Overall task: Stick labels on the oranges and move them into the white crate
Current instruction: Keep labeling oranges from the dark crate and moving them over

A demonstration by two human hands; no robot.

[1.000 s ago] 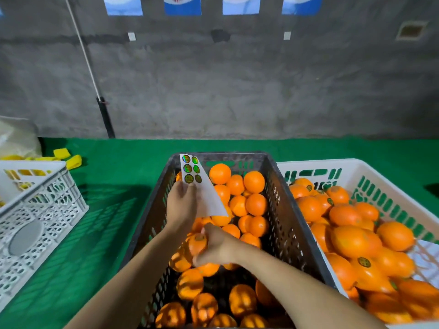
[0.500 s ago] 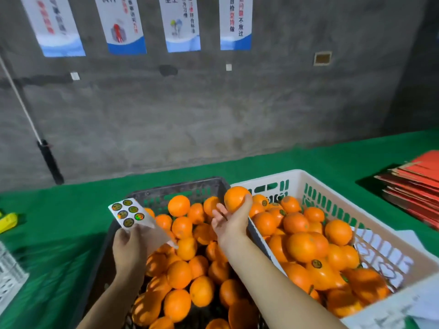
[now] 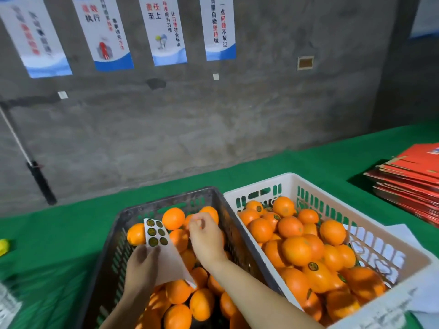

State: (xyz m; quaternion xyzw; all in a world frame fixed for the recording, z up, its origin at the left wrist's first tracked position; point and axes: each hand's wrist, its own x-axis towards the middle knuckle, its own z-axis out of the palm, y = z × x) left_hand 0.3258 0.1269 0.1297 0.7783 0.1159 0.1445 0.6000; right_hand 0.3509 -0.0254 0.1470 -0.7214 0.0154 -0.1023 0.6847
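A black crate [image 3: 166, 198] full of unlabelled oranges [image 3: 173, 218] stands in front of me on the green table. To its right, touching it, is the white crate [image 3: 259, 184], heaped with oranges [image 3: 297, 250], some bearing round dark labels. My left hand [image 3: 142, 264] pinches the lower part of a white label sheet [image 3: 155, 233] that carries several round stickers at its top, held over the black crate. My right hand [image 3: 206, 241] hovers just right of the sheet above the black crate, fingers loosely curled, with nothing seen in them.
A stack of flat red cartons [image 3: 408, 184] lies at the far right, with white paper [image 3: 403, 236] beside the white crate. A yellow object [image 3: 3, 245] sits at the left edge. A dark pole [image 3: 40, 184] leans on the concrete wall behind.
My right hand carried an orange from the black crate toward the white crate, let it go, and has come back empty beside the label sheet. The view swung right and up.
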